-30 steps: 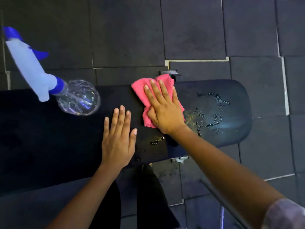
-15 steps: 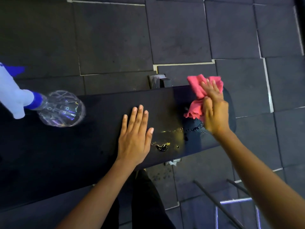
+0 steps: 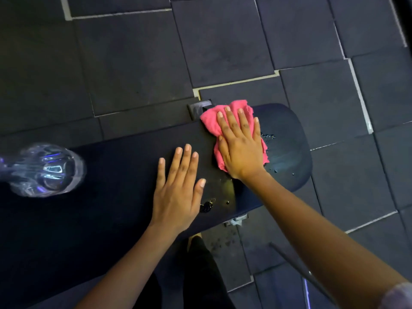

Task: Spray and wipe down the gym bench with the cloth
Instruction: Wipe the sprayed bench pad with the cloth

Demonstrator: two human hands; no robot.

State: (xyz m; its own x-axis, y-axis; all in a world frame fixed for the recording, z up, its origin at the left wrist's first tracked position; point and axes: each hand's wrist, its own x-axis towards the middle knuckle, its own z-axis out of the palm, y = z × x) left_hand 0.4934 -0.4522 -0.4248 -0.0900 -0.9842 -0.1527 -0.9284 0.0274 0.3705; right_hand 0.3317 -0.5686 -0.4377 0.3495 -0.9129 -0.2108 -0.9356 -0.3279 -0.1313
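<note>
Now the right hand (image 3: 242, 150) lies flat on the pink cloth (image 3: 210, 122), fingers straight and slightly spread, pressing it onto the dark padded surface (image 3: 122, 170) near its rounded far end; it grasps nothing. Its forearm reaches in from the lower right. The left hand (image 3: 178, 190) rests palm-down just beside it on the bare surface, fingers extended and relaxed, also holding nothing. Water droplets (image 3: 267, 136) glisten to the right of the cloth, and a small puddle (image 3: 206, 206) sits by the left thumb. A clear spray bottle (image 3: 46, 170) lies blurred at the left edge, well apart from both hands. Dark floor tiles (image 3: 133, 63) lie beyond.
</note>
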